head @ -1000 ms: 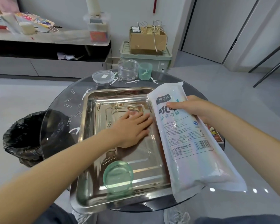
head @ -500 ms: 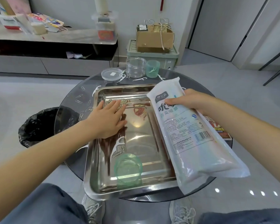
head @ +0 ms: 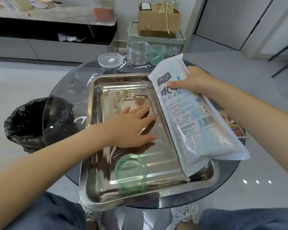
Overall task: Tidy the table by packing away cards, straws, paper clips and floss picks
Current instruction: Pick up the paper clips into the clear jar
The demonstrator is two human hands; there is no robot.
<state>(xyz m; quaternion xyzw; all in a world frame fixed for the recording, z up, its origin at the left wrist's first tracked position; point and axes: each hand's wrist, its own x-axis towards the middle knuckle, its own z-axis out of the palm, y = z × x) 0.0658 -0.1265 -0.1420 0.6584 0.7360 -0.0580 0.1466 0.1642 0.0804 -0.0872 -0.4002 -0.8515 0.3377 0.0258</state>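
A steel tray (head: pixel 204 178) lies on the round glass table (head: pixel 60 97). My left hand (head: pixel 133 125) lies flat in the tray's middle, fingers straight. My right hand (head: pixel 191 82) grips a white bag of straws (head: pixel 194 123) near its top; the bag leans over the tray's right rim. Paper clips (head: pixel 121 97) lie in the tray's far part, and more paper clips (head: pixel 73 92) lie on the glass to the left. White floss picks (head: pixel 91 78) are scattered around the tray. A box of cards (head: pixel 233 125) shows under the bag.
A green lid (head: pixel 131 170) sits in the tray's near part. At the table's far edge stand a clear jar (head: pixel 138 53), its lid (head: pixel 110 59) and a green cup (head: pixel 157 54) holding a floss pick. A black-lined bin (head: pixel 28 123) is at left.
My left hand has slid from the tray's far left back toward its middle. My right hand keeps hold of the straw bag, its top now lifted slightly. The camera has dipped down.
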